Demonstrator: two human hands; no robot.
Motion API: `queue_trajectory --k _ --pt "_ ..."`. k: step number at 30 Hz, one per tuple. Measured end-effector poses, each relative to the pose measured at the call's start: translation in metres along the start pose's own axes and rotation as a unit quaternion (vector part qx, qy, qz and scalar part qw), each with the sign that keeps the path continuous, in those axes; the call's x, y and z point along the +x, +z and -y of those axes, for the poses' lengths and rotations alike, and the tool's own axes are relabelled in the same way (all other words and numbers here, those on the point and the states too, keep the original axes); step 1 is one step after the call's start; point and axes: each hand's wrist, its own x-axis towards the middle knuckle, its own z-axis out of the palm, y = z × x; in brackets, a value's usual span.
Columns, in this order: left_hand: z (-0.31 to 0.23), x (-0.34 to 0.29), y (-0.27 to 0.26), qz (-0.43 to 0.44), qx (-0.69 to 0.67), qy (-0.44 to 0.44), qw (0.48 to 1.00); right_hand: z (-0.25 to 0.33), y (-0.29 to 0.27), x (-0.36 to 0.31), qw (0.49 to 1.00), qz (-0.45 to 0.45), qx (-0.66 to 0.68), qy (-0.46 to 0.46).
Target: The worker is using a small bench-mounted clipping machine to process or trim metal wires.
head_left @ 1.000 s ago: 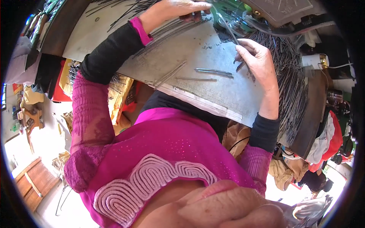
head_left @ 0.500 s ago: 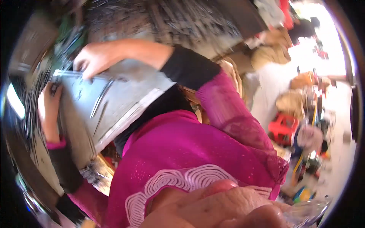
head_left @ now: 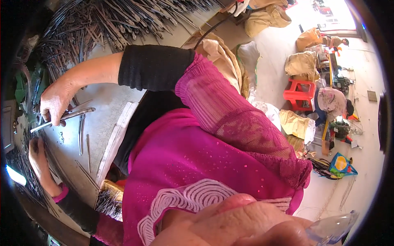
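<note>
My right hand (head_left: 57,102) is closed around a long, thin metal strip (head_left: 76,116) near the left side of the pale metal work table (head_left: 108,104). The strip slants, its bright end pointing left and its rounded end to the right. Lower down, my left hand (head_left: 37,160) has its fingers curled, with dark fingertips; whatever lies in them is hidden. It is beside a heap of thin dark metal strips (head_left: 20,168). More loose metal strips (head_left: 81,133) lie on the table just right of my hands.
A big pile of metal strips (head_left: 106,24) covers the table's far end. Green machine parts (head_left: 24,88) stand at the left. To the right are sacks (head_left: 301,63), a red plastic stool (head_left: 299,94), and a bent-over person (head_left: 331,103) beside small machines. A box of thin strips (head_left: 108,201) stands below the table's edge.
The whole view has shifted. My right hand has moved left and lower with the metal strip, which was nearly level and is now slanted. My left hand has moved lower in the view.
</note>
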Motion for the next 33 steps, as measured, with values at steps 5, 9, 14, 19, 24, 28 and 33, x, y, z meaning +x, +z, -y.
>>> queue_trajectory --k 5,9,14,19,24,28,33 --pt "0.008 -0.001 -0.006 -0.019 -0.077 -0.041 0.996 0.007 0.0 -0.001 1.0 0.014 0.013 0.008" --pt "0.006 -0.002 -0.007 0.022 -0.1 -0.073 0.992 -0.001 0.001 0.007 0.996 0.043 0.078 0.028" --pt "0.001 -0.001 0.0 -0.036 -0.108 -0.073 0.991 0.002 0.003 -0.001 0.994 -0.006 0.094 0.051" --pt "0.027 -0.014 -0.007 -0.058 -0.139 -0.103 0.983 0.021 0.005 -0.005 0.995 -0.018 0.084 0.047" --pt "-0.087 -0.031 0.006 -0.102 -0.32 0.013 0.942 0.026 -0.007 -0.028 0.995 -0.015 0.082 0.063" --pt "-0.103 -0.049 -0.015 -0.031 -0.32 0.114 0.94 0.059 -0.005 -0.019 0.982 -0.041 0.094 0.158" --pt "-0.088 -0.031 0.006 -0.052 -0.437 -0.013 0.898 0.047 0.011 -0.009 0.972 -0.103 0.142 0.155"
